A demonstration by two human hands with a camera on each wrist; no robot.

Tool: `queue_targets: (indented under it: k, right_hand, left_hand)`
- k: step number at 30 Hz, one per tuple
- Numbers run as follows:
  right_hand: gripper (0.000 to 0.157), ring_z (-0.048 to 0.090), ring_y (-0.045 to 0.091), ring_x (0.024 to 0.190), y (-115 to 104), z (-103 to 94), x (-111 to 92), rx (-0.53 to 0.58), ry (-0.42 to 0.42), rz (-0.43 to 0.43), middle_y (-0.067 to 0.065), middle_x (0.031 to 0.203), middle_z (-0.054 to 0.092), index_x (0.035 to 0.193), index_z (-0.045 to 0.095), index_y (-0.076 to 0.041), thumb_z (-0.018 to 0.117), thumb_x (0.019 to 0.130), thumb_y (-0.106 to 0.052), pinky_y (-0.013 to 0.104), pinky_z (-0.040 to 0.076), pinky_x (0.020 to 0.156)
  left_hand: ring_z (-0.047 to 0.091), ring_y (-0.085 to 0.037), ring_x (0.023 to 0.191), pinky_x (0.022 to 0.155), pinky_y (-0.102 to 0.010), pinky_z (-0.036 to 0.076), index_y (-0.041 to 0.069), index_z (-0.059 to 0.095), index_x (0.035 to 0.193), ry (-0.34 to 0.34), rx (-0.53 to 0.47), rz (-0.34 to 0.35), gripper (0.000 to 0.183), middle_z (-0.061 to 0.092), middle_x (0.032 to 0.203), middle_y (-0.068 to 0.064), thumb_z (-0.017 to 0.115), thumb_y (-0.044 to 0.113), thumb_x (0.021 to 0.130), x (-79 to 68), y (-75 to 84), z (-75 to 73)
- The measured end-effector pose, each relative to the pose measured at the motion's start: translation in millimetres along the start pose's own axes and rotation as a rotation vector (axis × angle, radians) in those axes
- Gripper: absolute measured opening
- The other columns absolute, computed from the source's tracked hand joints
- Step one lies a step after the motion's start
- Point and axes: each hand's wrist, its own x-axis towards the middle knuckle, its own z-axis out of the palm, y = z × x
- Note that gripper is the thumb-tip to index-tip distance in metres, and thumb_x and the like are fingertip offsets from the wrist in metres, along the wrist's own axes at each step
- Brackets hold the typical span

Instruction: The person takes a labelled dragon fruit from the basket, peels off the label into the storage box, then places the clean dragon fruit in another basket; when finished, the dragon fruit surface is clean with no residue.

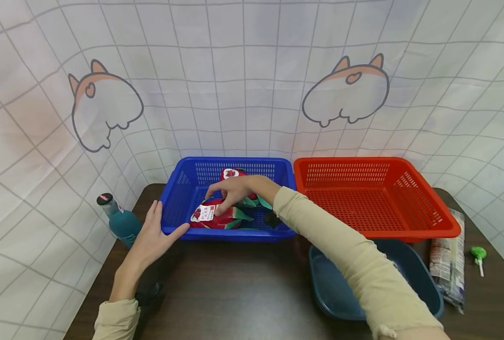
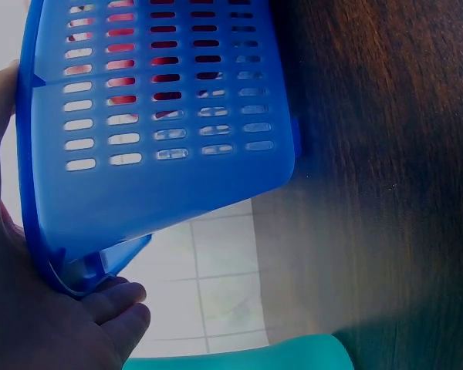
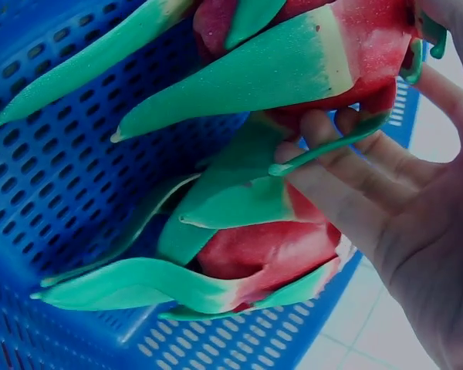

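My right hand (image 1: pixel 234 189) reaches into the blue basket (image 1: pixel 230 233) and holds the front dragon fruit (image 1: pixel 232 218), its thumb on the near side and its fingers behind. In the right wrist view, the held dragon fruit (image 3: pixel 370 46) lies between thumb and fingers, and another dragon fruit (image 3: pixel 262 258) sits right beside it. Both have red skin and long green scales; a white label shows on the front one. My left hand (image 1: pixel 154 238) rests against the basket's front left corner, fingers straight along the left side and thumb over the front rim.
Left of the basket stands a bottle of blue liquid (image 1: pixel 124 224). A red basket (image 1: pixel 354 235) adjoins on the right, with a dark blue basin (image 1: pixel 332 297) before it, partly under my right sleeve. Farther right lie a plastic packet (image 1: pixel 449 264) and a green lollipop (image 1: pixel 478 253).
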Motion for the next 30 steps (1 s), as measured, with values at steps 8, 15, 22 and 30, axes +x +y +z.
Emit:
queue_targets:
  k: [8,15,22,30]
  right_hand:
    - [0.065,0.054,0.015,0.088,-5,-9.5,-5,0.069,0.073,-0.058,0.004,0.101,0.059,0.142,0.043,-0.029,0.066,0.085,-0.052,0.022,0.046,0.066]
    - [0.061,0.054,0.014,0.097,-5,-14.7,-10,0.124,0.229,-0.106,0.001,0.107,0.06,0.143,0.045,-0.03,0.065,0.088,-0.047,0.025,0.049,0.078]
    - [0.051,0.057,0.017,0.099,-5,-20.3,-15,0.294,0.417,-0.153,0.004,0.112,0.061,0.141,0.048,-0.027,0.059,0.093,-0.037,0.029,0.052,0.082]
    - [0.046,0.054,0.021,0.104,-8,-31.7,-23,0.34,0.553,-0.2,0.008,0.117,0.06,0.136,0.053,-0.023,0.057,0.092,-0.036,0.035,0.05,0.085]
  left_hand:
    - [0.014,-0.053,0.144,0.1,-0.073,0.031,0.011,-0.005,0.156,-0.003,-0.001,-0.012,0.114,-0.005,0.164,-0.019,0.052,0.075,0.081,0.4,0.6,1.2]
    - [0.013,-0.051,0.145,0.102,-0.071,0.031,0.011,-0.004,0.157,-0.008,-0.008,-0.015,0.114,-0.005,0.164,-0.018,0.053,0.074,0.081,1.6,3.0,1.3]
    - [0.012,-0.051,0.146,0.103,-0.071,0.031,0.01,-0.004,0.157,-0.005,-0.022,-0.011,0.115,-0.005,0.164,-0.018,0.055,0.073,0.081,0.5,1.2,2.7]
    - [0.012,-0.051,0.146,0.103,-0.072,0.029,0.01,-0.004,0.156,0.004,-0.022,-0.009,0.114,-0.005,0.164,-0.018,0.054,0.073,0.081,-0.5,0.1,2.2]
